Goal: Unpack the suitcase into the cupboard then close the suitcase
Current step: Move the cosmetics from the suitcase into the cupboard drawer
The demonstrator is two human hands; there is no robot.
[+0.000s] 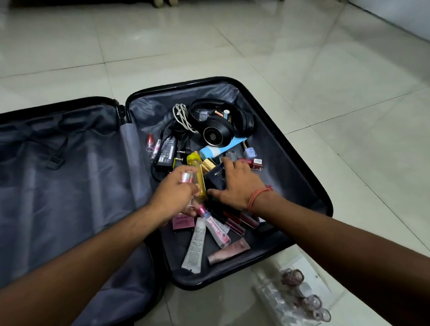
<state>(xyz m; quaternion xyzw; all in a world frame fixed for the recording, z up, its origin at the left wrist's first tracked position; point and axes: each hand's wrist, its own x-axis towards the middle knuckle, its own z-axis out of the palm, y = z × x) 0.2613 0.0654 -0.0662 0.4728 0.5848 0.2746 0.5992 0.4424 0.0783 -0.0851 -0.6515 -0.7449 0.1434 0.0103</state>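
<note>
A black suitcase (304, 159) lies open on the floor, its grey-lined left half bare. The right half holds a heap of small things: black headphones (217, 131), a black power adapter (166, 151), a yellow bottle (197, 173), a dark blue box (215, 177), white tubes (196, 246) and several lip glosses. My left hand (176, 193) grips a small clear pink bottle (186, 176) and other small cosmetics over the heap. My right hand (234, 186), with a red thread on the wrist, rests spread on the dark blue box, thumb at its near side.
A clear plastic organiser (296, 299) with round pink items stands on the tiled floor (302, 50) near the suitcase's front right corner. Furniture legs (165, 0) show at the far edge. A white wall panel (398, 10) is at the far right.
</note>
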